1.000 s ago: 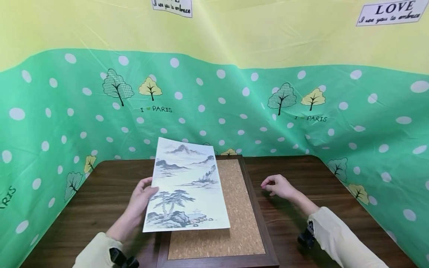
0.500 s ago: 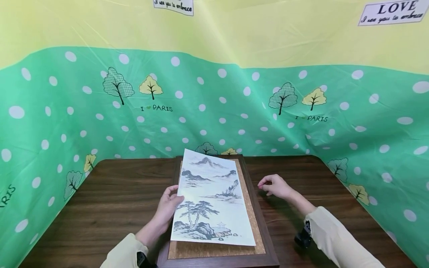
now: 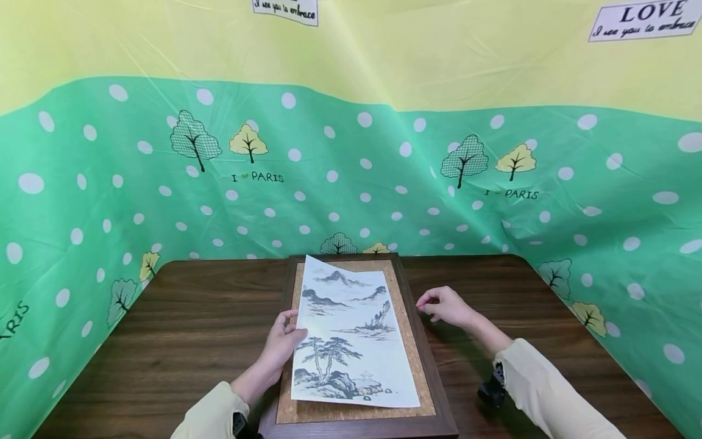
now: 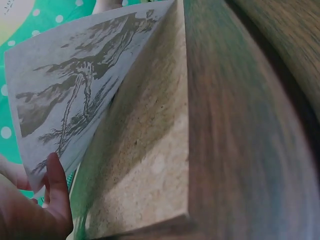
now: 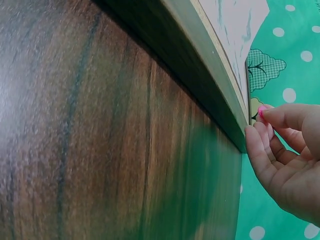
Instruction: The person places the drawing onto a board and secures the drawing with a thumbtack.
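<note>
Ink landscape print [image 3: 351,341]: over the corkboard [image 3: 323,416], looks light, bendy, probably crease-prone, so grab edges
Left hand [image 3: 283,341]: pinching its left edge
Right hand [image 3: 448,306]: pinching a pink pushpin [image 5: 262,111], I think

I sit in a curtained-off table nook; whether it is in a home or a studio, I cannot tell. A yellow-and-green cloth [image 3: 345,143] printed with trees, dots and "PARIS" wraps three sides of my wood-grain table [image 3: 175,329].

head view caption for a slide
Left hand holds a white rectangular paper landscape print over a brown-framed rectangular cork board.
</note>
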The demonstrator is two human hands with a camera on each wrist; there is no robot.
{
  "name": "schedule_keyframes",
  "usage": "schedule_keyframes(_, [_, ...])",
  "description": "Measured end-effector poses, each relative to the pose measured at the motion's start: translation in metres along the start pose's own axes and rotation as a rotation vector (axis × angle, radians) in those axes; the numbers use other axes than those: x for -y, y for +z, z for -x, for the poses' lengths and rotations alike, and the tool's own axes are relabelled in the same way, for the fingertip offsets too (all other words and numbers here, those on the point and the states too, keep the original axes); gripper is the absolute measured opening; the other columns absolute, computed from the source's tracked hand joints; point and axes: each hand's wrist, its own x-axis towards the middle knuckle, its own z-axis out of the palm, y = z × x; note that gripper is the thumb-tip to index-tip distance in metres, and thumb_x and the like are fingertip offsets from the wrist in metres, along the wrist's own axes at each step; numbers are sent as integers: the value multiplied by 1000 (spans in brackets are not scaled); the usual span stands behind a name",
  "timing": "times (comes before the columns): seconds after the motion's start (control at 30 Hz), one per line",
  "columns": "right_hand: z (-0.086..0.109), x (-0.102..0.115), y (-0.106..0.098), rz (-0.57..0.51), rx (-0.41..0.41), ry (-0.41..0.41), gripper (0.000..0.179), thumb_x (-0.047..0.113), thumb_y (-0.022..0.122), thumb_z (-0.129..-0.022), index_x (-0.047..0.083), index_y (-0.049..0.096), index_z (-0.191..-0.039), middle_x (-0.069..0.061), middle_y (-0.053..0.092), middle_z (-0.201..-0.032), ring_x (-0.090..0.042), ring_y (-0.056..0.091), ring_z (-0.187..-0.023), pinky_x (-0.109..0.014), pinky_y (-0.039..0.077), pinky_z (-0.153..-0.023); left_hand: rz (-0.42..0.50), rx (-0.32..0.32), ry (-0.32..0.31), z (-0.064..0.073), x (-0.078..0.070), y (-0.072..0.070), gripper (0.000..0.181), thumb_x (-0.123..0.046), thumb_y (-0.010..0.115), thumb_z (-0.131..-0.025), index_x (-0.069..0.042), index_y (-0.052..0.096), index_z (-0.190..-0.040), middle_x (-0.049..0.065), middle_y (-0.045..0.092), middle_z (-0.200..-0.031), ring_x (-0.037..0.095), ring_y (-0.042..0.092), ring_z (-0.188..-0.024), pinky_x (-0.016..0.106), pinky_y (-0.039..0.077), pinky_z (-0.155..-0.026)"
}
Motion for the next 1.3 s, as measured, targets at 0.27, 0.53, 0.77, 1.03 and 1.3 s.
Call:
schedule_keyframes(0.27, [-4, 5, 4, 4, 7, 9, 12, 0, 56, -86, -9, 63, -89, -17, 63, -86, -26, 59, -75, -35, 53, -58, -8, 30, 33, 1, 3, 3, 46, 3, 52, -80, 5, 37, -124, 11, 57, -84, 16, 53, -71, 28, 43, -63])
schedule_keyframes(0.53, [-12, 11, 12, -16, 24, -2, 14, 0, 55, -86, -11, 62, -90, -21, 62, -86, -28, 60, -74, -33, 53, -58, -54, 16, 27, 1, 8, 6, 44, 3, 52, -79, 8, 38, -121, 13, 56, -85, 15, 53, -70, 28, 44, -61])
schedule_keyframes(0.77, [-19, 16, 22, -22, 33, 3, 14, 1, 54, -87, -10, 62, -91, -21, 61, -87, -25, 59, -72, -34, 53, -59, -48, -38, 43, 0, 9, 10, 42, 6, 50, -79, 10, 38, -119, 14, 58, -84, 16, 54, -69, 28, 45, -60])
schedule_keyframes(1.03, [-22, 21, 27, -29, 42, -5, 15, 1, 54, -87, -11, 62, -91, -20, 61, -85, -22, 57, -72, -35, 52, -58, -68, -86, 50, -2, 10, 14, 40, 6, 51, -79, 10, 40, -117, 15, 58, -85, 16, 53, -70, 28, 43, -61])
schedule_keyframes(1.3, [-21, 21, 28, -36, 66, -10, 16, 2, 53, -88, -11, 61, -93, -20, 61, -86, -23, 57, -73, -35, 52, -59, -172, -90, 57, -5, 7, 11, 44, 4, 55, -78, 12, 41, -119, 17, 56, -89, 19, 53, -74, 28, 44, -63])
